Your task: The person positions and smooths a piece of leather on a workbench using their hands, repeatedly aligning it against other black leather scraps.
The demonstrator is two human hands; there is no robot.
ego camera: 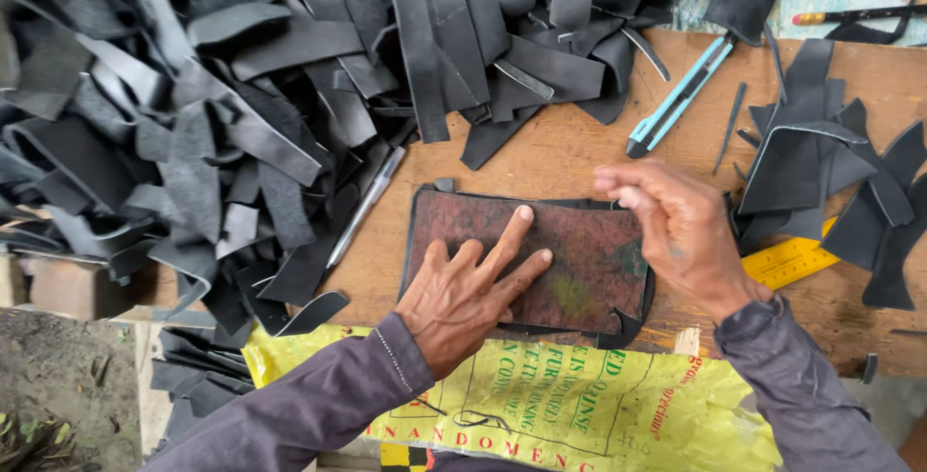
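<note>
The big brown wooden table (579, 149) holds everything. A huge heap of black leather strips (241, 76) covers its left and top part, and a smaller bunch of black leather pieces (821, 173) lies at the right. A yellow plastic sack (570, 404) hangs over the near edge.

In the middle, right in front of the person, lies a flat reddish-brown pattern board (579, 250). It sits on top of a black leather sheet (632, 322), whose edge peeks out all around.

The left hand (473, 293) is open and flat, fingers spread, pressing down on the board. The right hand (676, 231) is curled at the board's top right corner. Its fingers are bunched as if pinching something thin, but I cannot tell what is inside.

To do this well, the flat hand should push down hard so the board does not slide. The other hand should stay tight against the board's edge.

A light blue box cutter (676, 100) lies above, near the right hand. A yellow ruler (787, 260) pokes out at the right. A slim silver pen (365, 207) lies to the left.
</note>
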